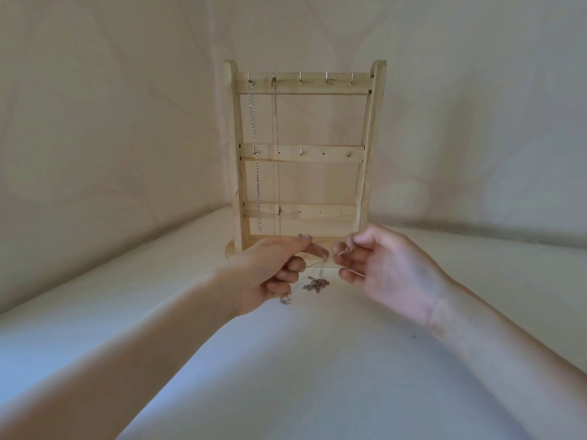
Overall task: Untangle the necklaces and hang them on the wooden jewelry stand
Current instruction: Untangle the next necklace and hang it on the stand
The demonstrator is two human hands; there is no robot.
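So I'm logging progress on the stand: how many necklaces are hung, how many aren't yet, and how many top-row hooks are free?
Hung necklaces: 2, a silver chain and a finer chain
Necklaces not yet hung: cannot tell; a tangle between both hands
Free top-row hooks: 3, the first
Total counted: 5

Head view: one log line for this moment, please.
left hand: pinches thin chain | right hand: pinches same | stand: two necklaces hung | pile: on surface

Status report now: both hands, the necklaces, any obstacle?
Left hand and right hand pinch thin chain. Two necklaces hang on stand. Tangled chain lies below. No obstacle.
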